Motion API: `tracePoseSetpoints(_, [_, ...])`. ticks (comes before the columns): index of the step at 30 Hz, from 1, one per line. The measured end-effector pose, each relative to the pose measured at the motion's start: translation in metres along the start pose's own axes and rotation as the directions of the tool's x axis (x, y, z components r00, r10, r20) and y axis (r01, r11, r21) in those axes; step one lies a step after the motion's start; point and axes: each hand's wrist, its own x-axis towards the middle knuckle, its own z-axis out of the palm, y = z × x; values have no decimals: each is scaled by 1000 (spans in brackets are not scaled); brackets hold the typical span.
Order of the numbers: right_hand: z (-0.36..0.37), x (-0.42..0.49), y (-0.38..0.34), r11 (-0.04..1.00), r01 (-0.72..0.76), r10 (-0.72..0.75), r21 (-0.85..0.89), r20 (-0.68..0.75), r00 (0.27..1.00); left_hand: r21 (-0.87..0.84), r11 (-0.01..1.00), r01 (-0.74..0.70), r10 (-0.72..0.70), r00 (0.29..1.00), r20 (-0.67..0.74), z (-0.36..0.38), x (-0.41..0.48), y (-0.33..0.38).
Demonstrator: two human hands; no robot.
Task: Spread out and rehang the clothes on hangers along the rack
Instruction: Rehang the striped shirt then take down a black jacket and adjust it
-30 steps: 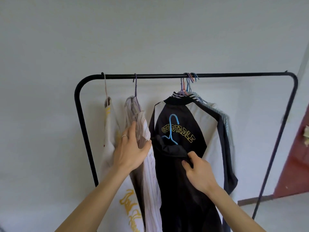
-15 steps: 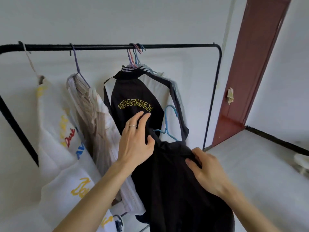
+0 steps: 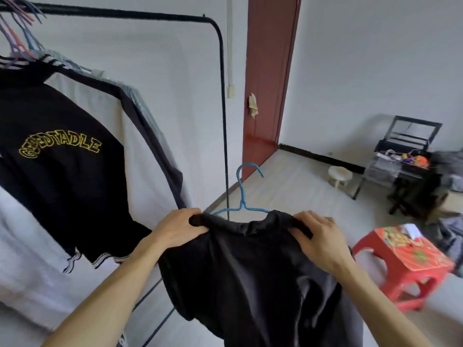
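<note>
While both hands grip it, black shirt (image 3: pixel 250 271) drapes from blue hanger (image 3: pixel 244 196).

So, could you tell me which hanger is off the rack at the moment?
The blue hanger inside the black shirt, its hook free in the air; the others hook over the rack.

The black shirt (image 3: pixel 253 271) on its blue hanger (image 3: pixel 244 194) has come right, past the rack (image 3: pixel 221 71). The left hand (image 3: pixel 180 227) has left the striped shirt and now grips its shoulder.

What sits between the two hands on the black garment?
In the head view, the blue hanger rises from the collar of the black garment between the left hand and right hand.
</note>
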Motion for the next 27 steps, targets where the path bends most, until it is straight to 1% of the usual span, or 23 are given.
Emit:
tracePoseSetpoints(2, [3, -4, 21, 971, -239, 237, -21, -60, 970, -82, 996, -47, 50, 998, 34, 26, 4, 19])
tracePoseSetpoints(4, [10, -10, 32, 905, -425, 423, 13, -129, 897, -182, 981, -65, 72, 997, 34, 51, 7, 37])
tracePoseSetpoints(5, [13, -15, 34, 854, -514, 520, 79, -155, 840, -212, 974, -77, 88, 995, 44, 65, 9, 48])
tracePoseSetpoints(7, [18, -29, 29, 742, -605, 658, 287, -140, 740, -236, 967, -99, 122, 989, 83, 90, 9, 69])
tracePoseSetpoints(8, [21, -37, 22, 674, -634, 704, 378, -72, 706, -250, 963, -96, 126, 986, 106, 102, 8, 78])
tracePoseSetpoints(9, [26, -45, 16, 599, -676, 736, 429, 38, 676, -272, 959, -81, 119, 985, 128, 114, 8, 86])
tracePoseSetpoints(12, [52, -63, -2, 401, -799, 712, 448, 396, 580, -319, 948, -21, 76, 984, 161, 144, 4, 106])
tracePoseSetpoints(13, [60, -67, -6, 337, -817, 687, 468, 472, 553, -329, 944, -19, 78, 983, 169, 153, 1, 112])
tracePoseSetpoints(14, [66, -70, -8, 286, -821, 675, 495, 505, 539, -340, 940, -29, 91, 981, 169, 160, -3, 119])
tracePoseSetpoints(15, [69, -70, -10, 255, -810, 676, 528, 501, 540, -345, 937, -43, 108, 980, 169, 166, -8, 125])
tracePoseSetpoints(18, [60, -59, -9, 258, -765, 734, 590, 396, 552, -347, 935, -67, 145, 968, 203, 176, -20, 131])
tracePoseSetpoints(21, [51, -49, -2, 298, -784, 732, 545, 397, 554, -314, 945, -90, 188, 937, 295, 177, -26, 122])
tracePoseSetpoints(24, [48, -45, 3, 330, -810, 710, 485, 437, 552, -290, 947, -135, 255, 868, 427, 167, -26, 115])
tracePoseSetpoints(26, [47, -44, 3, 353, -799, 704, 487, 423, 570, -292, 941, -172, 298, 832, 467, 158, -22, 112])
tracePoseSetpoints(27, [46, -44, 4, 374, -788, 699, 490, 410, 586, -296, 938, -180, 307, 828, 470, 152, -18, 109])
